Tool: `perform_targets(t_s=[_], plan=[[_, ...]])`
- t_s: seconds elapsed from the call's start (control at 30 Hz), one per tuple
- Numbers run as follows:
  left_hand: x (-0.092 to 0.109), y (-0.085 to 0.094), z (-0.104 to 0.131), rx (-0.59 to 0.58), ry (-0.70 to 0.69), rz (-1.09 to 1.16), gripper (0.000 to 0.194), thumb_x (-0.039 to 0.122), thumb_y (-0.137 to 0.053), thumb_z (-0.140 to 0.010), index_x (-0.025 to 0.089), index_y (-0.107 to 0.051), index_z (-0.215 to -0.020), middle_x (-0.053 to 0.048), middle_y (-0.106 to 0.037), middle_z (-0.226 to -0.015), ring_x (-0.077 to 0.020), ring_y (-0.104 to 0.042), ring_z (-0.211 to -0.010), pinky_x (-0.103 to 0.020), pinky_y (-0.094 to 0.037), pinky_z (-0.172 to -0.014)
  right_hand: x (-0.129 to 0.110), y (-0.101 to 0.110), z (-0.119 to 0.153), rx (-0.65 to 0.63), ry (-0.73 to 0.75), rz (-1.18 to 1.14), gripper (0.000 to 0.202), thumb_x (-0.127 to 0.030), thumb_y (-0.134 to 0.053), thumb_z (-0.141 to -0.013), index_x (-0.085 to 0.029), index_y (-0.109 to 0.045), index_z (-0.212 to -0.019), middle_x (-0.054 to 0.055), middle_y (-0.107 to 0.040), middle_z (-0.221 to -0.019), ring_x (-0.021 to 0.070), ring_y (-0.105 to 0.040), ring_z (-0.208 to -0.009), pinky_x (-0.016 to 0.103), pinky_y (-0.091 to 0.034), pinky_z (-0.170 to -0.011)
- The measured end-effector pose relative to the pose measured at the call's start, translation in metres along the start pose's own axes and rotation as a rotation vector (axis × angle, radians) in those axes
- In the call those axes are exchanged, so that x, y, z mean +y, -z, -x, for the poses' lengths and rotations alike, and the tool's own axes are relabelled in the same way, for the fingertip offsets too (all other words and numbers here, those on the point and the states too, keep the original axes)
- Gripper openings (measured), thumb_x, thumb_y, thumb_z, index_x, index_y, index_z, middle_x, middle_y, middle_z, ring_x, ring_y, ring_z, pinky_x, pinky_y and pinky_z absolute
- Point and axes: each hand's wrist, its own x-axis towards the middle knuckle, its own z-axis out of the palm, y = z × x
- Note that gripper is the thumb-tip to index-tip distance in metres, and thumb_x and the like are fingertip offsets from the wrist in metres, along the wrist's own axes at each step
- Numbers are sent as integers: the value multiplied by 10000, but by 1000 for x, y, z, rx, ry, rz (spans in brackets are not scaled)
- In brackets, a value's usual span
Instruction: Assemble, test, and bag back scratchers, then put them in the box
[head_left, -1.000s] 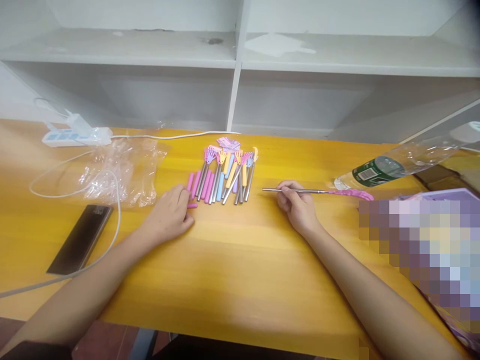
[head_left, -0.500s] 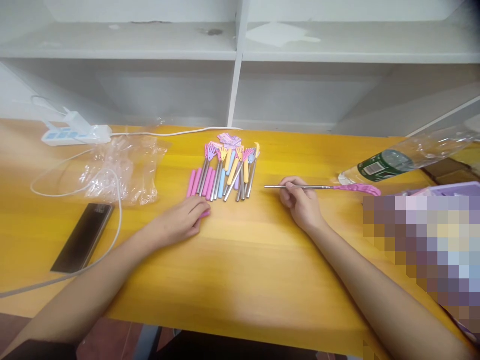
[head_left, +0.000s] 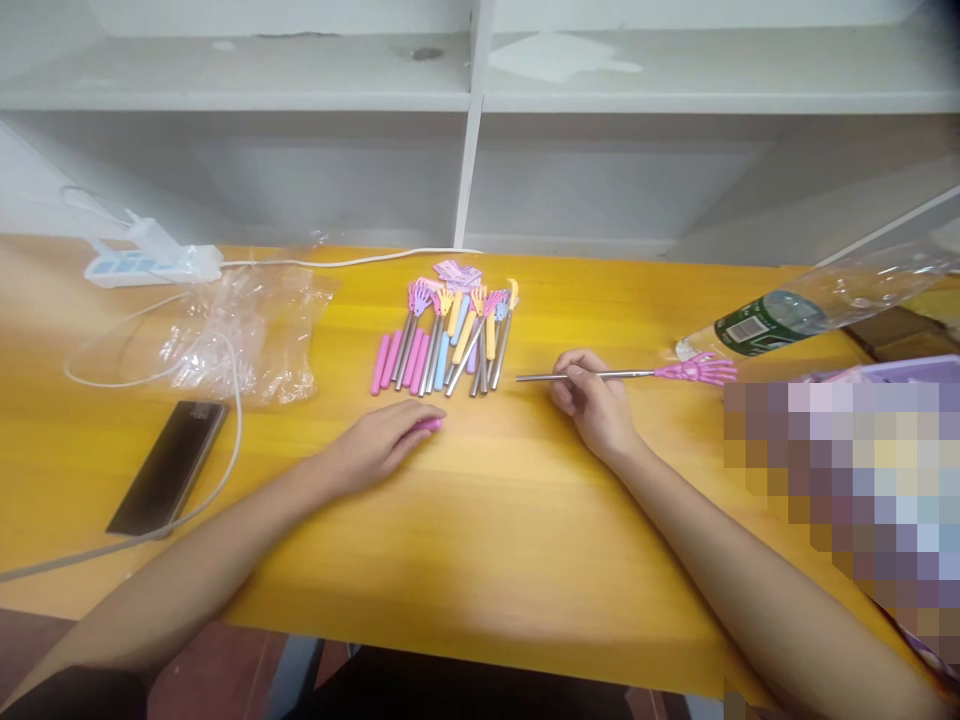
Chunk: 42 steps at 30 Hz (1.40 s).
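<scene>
My left hand (head_left: pixel 382 440) is closed around a pink tube (head_left: pixel 430 425), whose end sticks out past the fingertips. Between the fingers of my right hand (head_left: pixel 594 405) is a metal rod with a pink hand-shaped head (head_left: pixel 697 369); the head points right and the bare rod end points left. Beyond and between my hands lies a group of similar metal rods (head_left: pixel 501 350) with purple, yellow, pink and blue heads. Pink tubes (head_left: pixel 381 365) lie at the group's left, with blue and yellow tubes among the rods. Small printed pink pieces (head_left: pixel 457 275) are behind them.
Clear plastic bags (head_left: pixel 247 340), a white power strip (head_left: pixel 150 262) and a phone (head_left: pixel 169 468) crossed by a white cable are at left. A plastic bottle (head_left: pixel 780 320) lies at right near a purple-edged, pixelated object (head_left: pixel 885 480). Grey shelves (head_left: pixel 300 180) stand behind the table.
My left hand has moved right, away from the pink tubes, with the pink tube in it. In my right hand the rod has shifted slightly left and its pink head has turned to show its spread fingers.
</scene>
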Motion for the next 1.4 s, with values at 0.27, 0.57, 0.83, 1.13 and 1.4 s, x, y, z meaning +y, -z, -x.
perform_targets(t_s=[0.27,0.57,0.83,1.13,1.4], plan=[[23,-17,-30,-19,425,513,226,418,-541,-1116,210,-615,-1166,-52,-783,-993,-196,-736,-958,-340,-539,-882,-2,-31,21,-185,-112,-129,329,-503,-762,-931,-224,-589,-961,-65,-451,-595,97,-340,-494,256,-245,-515],[19,-32,-35,64,235,582,339,476,-551,-1111,193,-729,-1168,-89,-683,-1090,-216,-649,-1043,-378,-519,-970,-4,-30,18,-186,-116,-135,372,-531,-805,-907,-223,-605,-964,-65,-465,-614,92,-351,-507,257,-273,-543],[13,-34,-29,203,335,941,344,527,-690,-1038,183,-694,-1040,28,-555,-692,-117,-516,-603,-254,-430,-595,-5,-28,16,-183,-141,-176,348,-515,-805,-901,-216,-630,-935,-52,-474,-600,96,-358,-508,264,-262,-546],[7,-39,-35,352,415,1152,348,456,-784,-981,186,-566,-1013,-13,-743,-833,-116,-671,-662,-233,-516,-636,-7,-27,11,-126,-105,-231,375,-579,-710,-940,-244,-540,-924,-59,-416,-600,108,-308,-482,283,-256,-545],[3,-42,-32,294,453,993,340,473,-673,-1047,191,-627,-1231,13,-626,-848,-112,-584,-681,-244,-469,-639,-9,-27,10,-48,-37,-188,415,-595,-726,-972,-247,-509,-907,-63,-361,-614,103,-242,-489,286,-231,-536]])
